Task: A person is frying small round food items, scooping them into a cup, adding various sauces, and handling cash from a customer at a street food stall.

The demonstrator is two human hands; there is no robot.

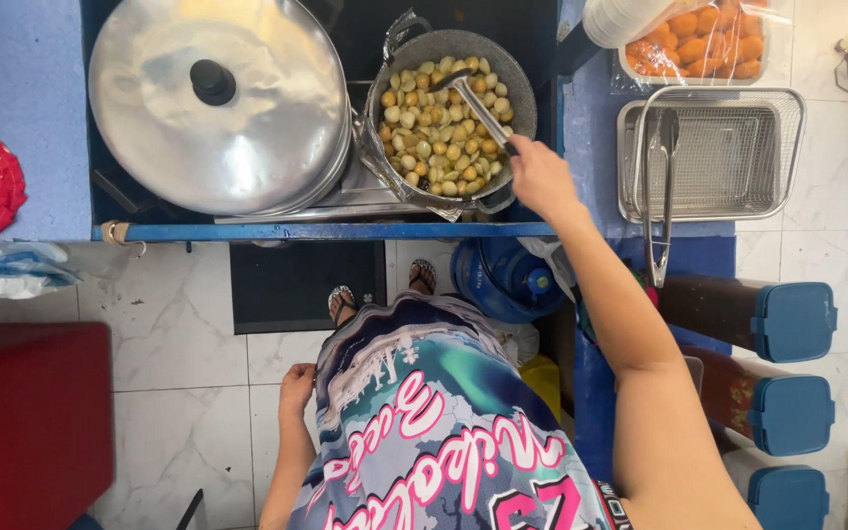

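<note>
A dark wok [519,86] on the stove holds several pale and golden balls frying in oil [439,128]. My right hand [540,177] reaches to the wok's right rim and grips the handle of a metal ladle [473,100], whose head rests among the balls. My left hand [296,385] hangs at my side by my patterned shirt, fingers curled, holding nothing I can see.
A large round metal lid [218,103] covers a pot left of the wok. To the right sits a wire basket tray [718,147] with metal tongs [658,186], and a bag of orange fried balls [704,44]. A blue gas cylinder [507,280] and blue-lidded containers [795,319] stand below.
</note>
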